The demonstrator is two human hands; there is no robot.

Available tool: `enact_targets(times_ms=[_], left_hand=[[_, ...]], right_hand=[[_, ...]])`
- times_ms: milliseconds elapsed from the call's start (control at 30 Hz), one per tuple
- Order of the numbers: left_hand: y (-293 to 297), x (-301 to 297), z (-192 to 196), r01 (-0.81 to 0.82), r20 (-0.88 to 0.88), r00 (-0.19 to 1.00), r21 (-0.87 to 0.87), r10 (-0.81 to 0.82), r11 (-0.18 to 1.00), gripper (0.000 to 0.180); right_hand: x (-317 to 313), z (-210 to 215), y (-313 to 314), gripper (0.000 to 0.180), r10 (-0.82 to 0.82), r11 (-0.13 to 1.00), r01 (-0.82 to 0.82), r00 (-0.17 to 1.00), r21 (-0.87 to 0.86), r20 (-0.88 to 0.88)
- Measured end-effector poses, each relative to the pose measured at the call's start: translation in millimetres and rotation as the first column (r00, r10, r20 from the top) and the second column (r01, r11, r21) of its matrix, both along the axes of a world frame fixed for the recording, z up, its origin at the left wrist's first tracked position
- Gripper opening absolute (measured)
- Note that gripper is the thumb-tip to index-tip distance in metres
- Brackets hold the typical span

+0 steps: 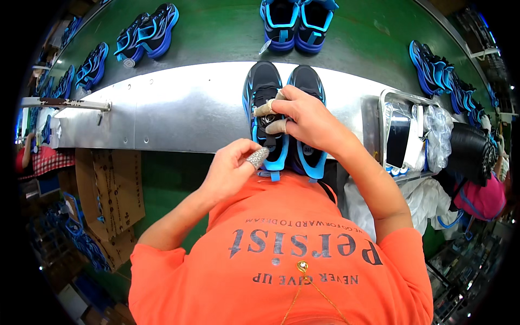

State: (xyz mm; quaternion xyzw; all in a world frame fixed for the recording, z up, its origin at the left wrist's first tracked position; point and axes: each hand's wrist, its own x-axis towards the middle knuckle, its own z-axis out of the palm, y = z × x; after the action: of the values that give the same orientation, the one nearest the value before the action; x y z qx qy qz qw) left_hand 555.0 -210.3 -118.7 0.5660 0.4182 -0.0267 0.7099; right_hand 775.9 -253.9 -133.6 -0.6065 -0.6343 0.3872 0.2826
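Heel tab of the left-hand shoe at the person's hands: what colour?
Light blue; the heel tab shows best in the head view.

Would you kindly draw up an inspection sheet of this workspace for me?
Surface: silver metal bench top, with a green surface beyond it.
Job's things: left shoe and right shoe, black and blue, side by side, toes away from the person.
Clutter: metal tray at the right, holding a dark panel and clear plastic wrapping.
Hands: right hand, wearing beige finger covers, at the left shoe's laces; left hand, one finger covered in grey, by its heel opening; grip unclear for both.
Cables: nothing seen.
Surroundings: more shoes on the green surface; cardboard at lower left; pink bag at far right.
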Motion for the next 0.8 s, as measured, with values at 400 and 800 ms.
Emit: enact_targets(times_ms=[400,800], left_hand=[[-16.2,8.0,10.8,0.172,0.060,0.972,0.484,-0.229,0.858,0.024],[-32.4,72.6,-9.8,0.573,-0.293,0.784,0.680,-0.547,0.457,0.026]], right_hand=[[30.5,5.9,-15.6,0.027,-0.240,0.969,0.232,0.967,-0.087,-0.087],[37.7,8.8,-64.3,0.034,-0.273,0.961,0.276,0.959,-0.033,0.076]])
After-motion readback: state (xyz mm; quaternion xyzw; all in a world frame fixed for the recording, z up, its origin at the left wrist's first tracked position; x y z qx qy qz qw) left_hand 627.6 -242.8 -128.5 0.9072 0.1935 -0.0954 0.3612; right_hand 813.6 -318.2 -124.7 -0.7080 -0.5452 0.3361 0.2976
